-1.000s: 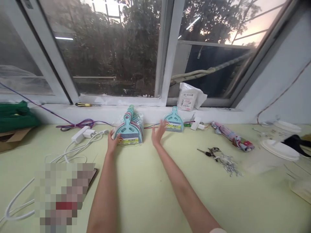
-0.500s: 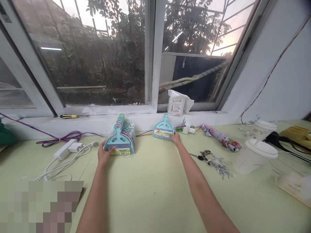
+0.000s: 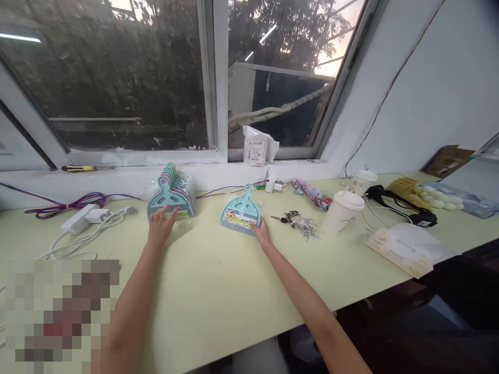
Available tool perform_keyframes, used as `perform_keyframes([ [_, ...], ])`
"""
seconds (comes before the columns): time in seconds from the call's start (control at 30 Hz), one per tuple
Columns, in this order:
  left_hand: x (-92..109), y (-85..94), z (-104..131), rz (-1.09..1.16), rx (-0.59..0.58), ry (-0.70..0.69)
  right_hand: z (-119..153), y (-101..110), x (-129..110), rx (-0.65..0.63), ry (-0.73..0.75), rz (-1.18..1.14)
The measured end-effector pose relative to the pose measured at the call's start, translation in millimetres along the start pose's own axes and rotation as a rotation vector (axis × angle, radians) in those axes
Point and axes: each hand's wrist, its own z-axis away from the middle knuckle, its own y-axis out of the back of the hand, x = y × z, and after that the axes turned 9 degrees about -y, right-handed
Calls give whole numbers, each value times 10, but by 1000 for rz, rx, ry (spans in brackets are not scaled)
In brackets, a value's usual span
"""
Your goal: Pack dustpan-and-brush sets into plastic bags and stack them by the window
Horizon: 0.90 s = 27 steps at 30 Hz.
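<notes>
A row of small dustpan-and-brush sets [image 3: 168, 195], teal and pink with clear wrap, stands upright at the back left, handles up. In front of it is my left hand [image 3: 159, 228], fingers spread and holding nothing; whether a fingertip touches the front set I cannot tell. My right hand [image 3: 262, 232] grips the lower right corner of a single teal dustpan-and-brush set [image 3: 240, 210]. This one leans back with its handle up, a yellow printed label across its front and clear wrap around it.
White adapters and cables [image 3: 80, 221] lie left. Along the window are a screwdriver [image 3: 80, 168] and a wrapped white packet [image 3: 255, 150]. To the right are keys [image 3: 290, 217], a folded floral bundle [image 3: 312, 193], lidded cups [image 3: 343, 210] and a black headset [image 3: 401, 205]. The table's front edge [image 3: 253, 340] shows.
My right hand has drawn the single set away from the wall, towards me. My left hand has come off the side of the row, fingers now spread. The view has turned right.
</notes>
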Motion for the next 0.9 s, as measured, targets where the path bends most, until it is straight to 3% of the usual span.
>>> perform_keyframes([
  [0.13,5,-26,-42,-199,-291,-120,176,-49,-100,36,-34,21],
  [0.23,-29,-33,-133,-292,-385,-84,273,-83,-130,33,-28,36],
  [0.4,39,-40,-263,-316,-398,10,311,-93,-153,11,-22,55],
  [0.57,179,65,-212,-166,-289,101,266,-75,-163,-12,-47,-20],
  [0.67,368,187,-106,87,-119,231,253,-51,-197,-86,-79,-204],
  [0.73,586,268,-49,438,-69,333,281,-38,-234,-206,-96,-311],
  [0.77,715,306,-30,669,-115,383,310,-35,-254,-293,-98,-340],
  [0.83,982,369,-12,1090,-347,405,397,-35,-294,-497,-91,-346],
  [0.9,1212,405,-2,1346,-516,426,508,-42,-331,-665,-64,-297],
])
